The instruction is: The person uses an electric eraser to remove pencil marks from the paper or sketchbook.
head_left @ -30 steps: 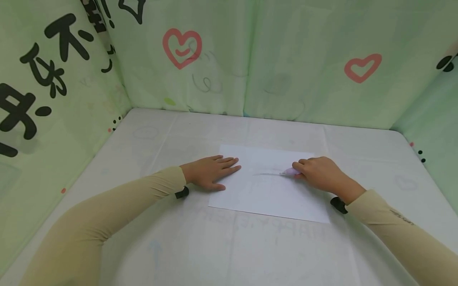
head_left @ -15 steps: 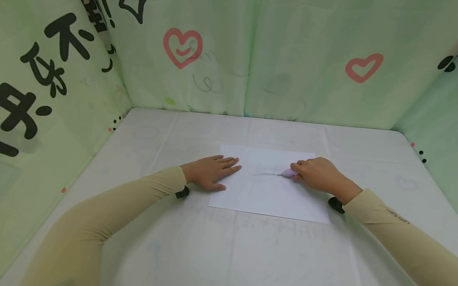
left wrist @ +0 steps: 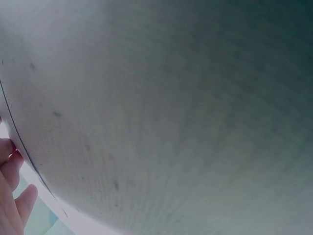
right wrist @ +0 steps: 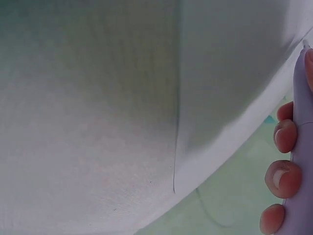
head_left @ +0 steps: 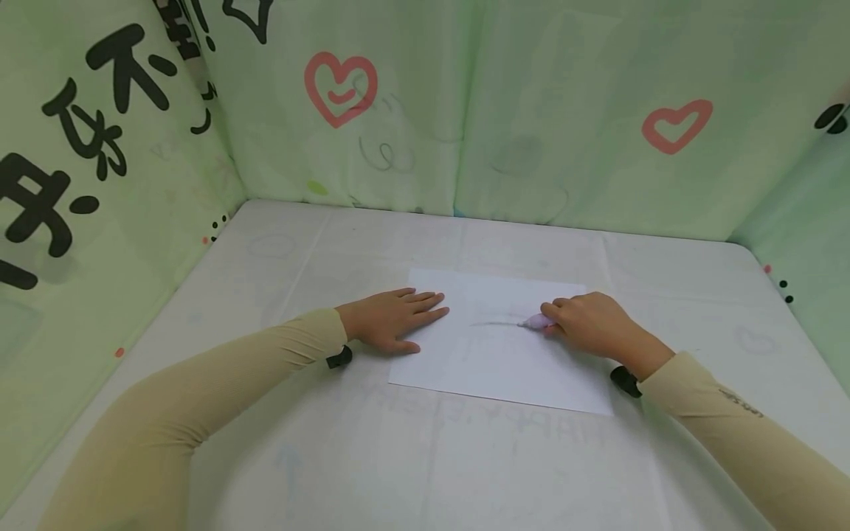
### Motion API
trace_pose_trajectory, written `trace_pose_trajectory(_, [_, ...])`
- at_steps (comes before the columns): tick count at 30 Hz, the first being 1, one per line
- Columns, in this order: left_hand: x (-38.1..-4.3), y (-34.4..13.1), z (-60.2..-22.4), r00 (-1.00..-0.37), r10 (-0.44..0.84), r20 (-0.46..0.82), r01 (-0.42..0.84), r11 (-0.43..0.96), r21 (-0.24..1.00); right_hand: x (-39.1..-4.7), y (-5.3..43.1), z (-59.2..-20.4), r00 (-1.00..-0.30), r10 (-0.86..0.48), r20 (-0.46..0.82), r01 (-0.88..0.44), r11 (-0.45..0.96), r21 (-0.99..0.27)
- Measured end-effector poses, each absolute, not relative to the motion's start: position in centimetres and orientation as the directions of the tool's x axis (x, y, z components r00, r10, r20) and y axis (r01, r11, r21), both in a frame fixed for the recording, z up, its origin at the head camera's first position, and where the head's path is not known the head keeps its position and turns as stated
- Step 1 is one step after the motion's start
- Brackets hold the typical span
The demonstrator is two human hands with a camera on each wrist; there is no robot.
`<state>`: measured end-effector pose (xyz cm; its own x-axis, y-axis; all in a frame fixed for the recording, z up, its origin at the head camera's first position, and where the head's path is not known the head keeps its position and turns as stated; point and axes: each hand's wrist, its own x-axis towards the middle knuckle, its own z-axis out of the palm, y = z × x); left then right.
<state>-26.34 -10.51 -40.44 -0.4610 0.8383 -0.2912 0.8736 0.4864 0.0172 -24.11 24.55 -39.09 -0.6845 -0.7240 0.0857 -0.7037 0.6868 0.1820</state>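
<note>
A white sheet of paper [head_left: 478, 372] lies on the table, with a thin grey line [head_left: 493, 323] near its middle. My left hand [head_left: 395, 321] rests on the sheet's left edge, palm down with fingers spread straight. My right hand [head_left: 591, 322] grips a thick lavender pen-shaped tool [head_left: 536, 321]. Its narrow tip meets the paper at the line's right end. In the right wrist view, several fingertips [right wrist: 283, 178] wrap round the tool's smooth body [right wrist: 299, 215]. The left wrist view catches only some fingers [left wrist: 10, 166] at its edge.
A white cloth with faint prints covers the table [head_left: 332, 450]. Light green curtains [head_left: 544, 110] with red hearts and black lettering enclose the back and both sides. A dark wrist-worn device [head_left: 626, 381] sits under the right wrist, another [head_left: 339, 358] under the left.
My right hand and the tool have shifted very slightly left, then a touch back. The left hand stays on the paper, and the grey line looks about the same.
</note>
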Motion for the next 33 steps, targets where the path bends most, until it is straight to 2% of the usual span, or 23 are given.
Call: trace_pose_trajectory(33, [-26.20, -10.44, -40.21, -0.455, 0.842, -0.289, 0.875, 0.483, 0.032, -24.06, 24.38, -39.20, -0.675, -0.732, 0.097, -0.709, 0.679, 0.189])
